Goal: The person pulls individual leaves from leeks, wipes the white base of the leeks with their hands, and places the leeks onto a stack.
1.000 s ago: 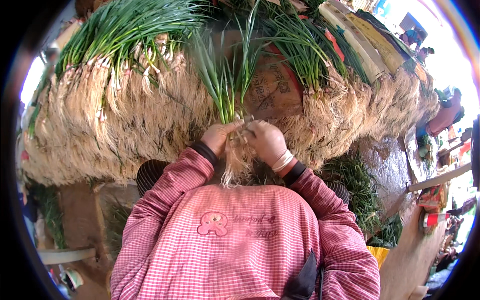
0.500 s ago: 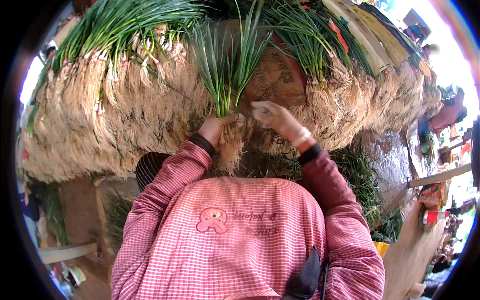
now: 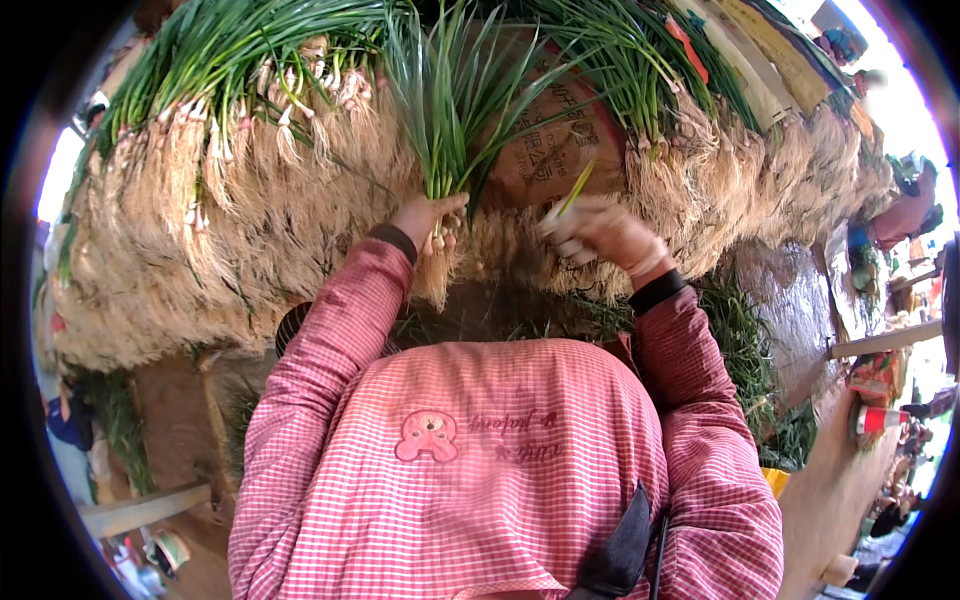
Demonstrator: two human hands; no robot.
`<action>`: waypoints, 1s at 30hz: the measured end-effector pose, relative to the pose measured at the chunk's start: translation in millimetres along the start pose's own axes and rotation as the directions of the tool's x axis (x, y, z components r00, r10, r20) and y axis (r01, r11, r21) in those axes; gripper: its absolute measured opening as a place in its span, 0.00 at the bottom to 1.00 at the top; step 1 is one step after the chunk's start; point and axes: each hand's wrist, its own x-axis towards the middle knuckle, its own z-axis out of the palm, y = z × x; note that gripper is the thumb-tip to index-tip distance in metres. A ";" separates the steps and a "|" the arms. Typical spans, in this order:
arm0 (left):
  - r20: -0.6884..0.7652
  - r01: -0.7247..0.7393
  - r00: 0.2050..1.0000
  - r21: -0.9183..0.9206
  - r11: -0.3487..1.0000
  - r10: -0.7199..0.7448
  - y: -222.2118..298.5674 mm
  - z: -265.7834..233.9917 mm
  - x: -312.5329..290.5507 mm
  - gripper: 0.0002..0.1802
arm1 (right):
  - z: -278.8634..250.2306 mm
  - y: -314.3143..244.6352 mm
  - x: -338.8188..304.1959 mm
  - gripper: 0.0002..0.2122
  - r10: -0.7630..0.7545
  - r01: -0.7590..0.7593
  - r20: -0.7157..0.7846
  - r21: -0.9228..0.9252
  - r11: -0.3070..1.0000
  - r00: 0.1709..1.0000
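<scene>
My left hand [image 3: 418, 218] is closed round the lower stems of a small bunch of green garlic [image 3: 445, 135]. Its long flat leaves fan out away from me, while small pale bulbs and stringy roots hang below my fingers. To the right, apart from the bunch, my right hand [image 3: 612, 236] is somewhat blurred, its fingers pinched together with pale coverings on their tips. A thin yellow-green leaf [image 3: 578, 186] sticks up from that pinch. Behind both hands lies a brown printed sack [image 3: 560, 140].
A thick heap of green garlic [image 3: 240, 60] spreads at the far left, its tan roots [image 3: 200, 270] toward me. Another pile [image 3: 630, 90] lies at the right. Loose green leaves [image 3: 735, 350] cover the ground by my right arm. A wooden bar [image 3: 885, 340] juts in at the right.
My right hand has drawn away to the right, with a yellow-green leaf now showing in its fingers. My left hand, still gripping the bunch, has shifted slightly left and up.
</scene>
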 end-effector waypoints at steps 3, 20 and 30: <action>-0.013 0.056 0.998 -0.005 0.998 -0.056 8.1 6.3 22.5 0.19 | -9.1 111.6 25.6 0.20 0.007 0.180 0.192 -0.930 0.320 0.981; 0.295 -0.142 0.886 -0.561 0.816 0.357 20.7 -28.6 -40.1 0.14 | -8.4 13.0 46.5 0.13 -0.025 0.098 -0.457 0.138 0.986 0.889; 0.164 -0.144 0.962 -0.377 0.915 0.219 -26.5 44.6 -57.9 0.11 | 68.2 14.1 45.7 0.18 -0.033 -0.038 -0.147 -0.459 0.888 0.989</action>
